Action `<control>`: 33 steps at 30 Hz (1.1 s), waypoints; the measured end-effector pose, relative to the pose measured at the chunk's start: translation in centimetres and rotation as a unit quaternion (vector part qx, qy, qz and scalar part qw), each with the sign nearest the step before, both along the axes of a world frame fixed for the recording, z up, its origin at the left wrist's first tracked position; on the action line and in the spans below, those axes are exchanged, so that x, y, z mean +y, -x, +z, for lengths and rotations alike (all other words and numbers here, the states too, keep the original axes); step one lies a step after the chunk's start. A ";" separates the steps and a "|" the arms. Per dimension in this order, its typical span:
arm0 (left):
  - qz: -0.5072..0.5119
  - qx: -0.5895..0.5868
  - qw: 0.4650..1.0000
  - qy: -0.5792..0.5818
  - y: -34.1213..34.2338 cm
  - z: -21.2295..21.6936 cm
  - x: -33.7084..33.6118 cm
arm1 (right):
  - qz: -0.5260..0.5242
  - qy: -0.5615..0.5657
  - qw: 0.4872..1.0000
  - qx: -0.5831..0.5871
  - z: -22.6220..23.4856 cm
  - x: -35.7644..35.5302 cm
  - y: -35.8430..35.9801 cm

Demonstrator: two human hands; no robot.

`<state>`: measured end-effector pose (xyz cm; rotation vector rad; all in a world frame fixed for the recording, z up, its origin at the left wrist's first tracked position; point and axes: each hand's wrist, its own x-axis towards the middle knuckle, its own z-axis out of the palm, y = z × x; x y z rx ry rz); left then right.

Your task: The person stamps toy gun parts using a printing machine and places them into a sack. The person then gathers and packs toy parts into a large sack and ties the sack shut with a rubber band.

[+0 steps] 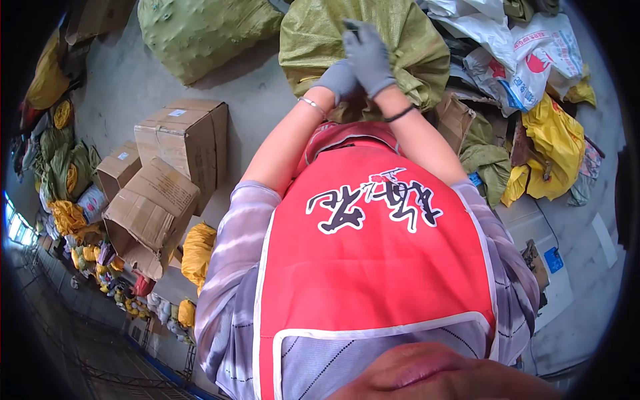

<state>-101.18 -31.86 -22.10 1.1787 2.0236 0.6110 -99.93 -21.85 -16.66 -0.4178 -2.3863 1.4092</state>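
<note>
Both my hands wear grey gloves and are close together over a large olive-green woven sack [420, 57] in front of my body. My left hand [339, 80] is low against the near side of the sack, its fingers hidden behind the other hand. Crossing just above it, my right hand [371, 59] has its fingers bent together, with a small dark bit at the fingertips that I cannot make out. The sack looks full and rounded, with creased folds around my hands.
Another bulging green sack [207, 33] lies at the far left. Cardboard boxes [181, 133] stand on the left floor, with yellow bundles [199, 255] nearby. White printed sacks [543, 57], a yellow bag [552, 147] and an open carton [455, 121] crowd the right.
</note>
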 end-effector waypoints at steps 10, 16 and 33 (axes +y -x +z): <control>0.229 0.036 0.969 -0.083 1.0 1.6 -1.7 | 0.199 -0.143 0.965 -0.093 -5.0 4.5 -7.1; 0.431 0.034 0.897 -0.096 0.7 1.4 -3.9 | 0.170 -0.032 0.955 -0.240 -4.8 4.6 -4.3; 0.089 0.267 0.958 0.050 1.6 2.6 -4.2 | 0.222 -0.103 0.917 -0.316 -4.0 4.2 -2.6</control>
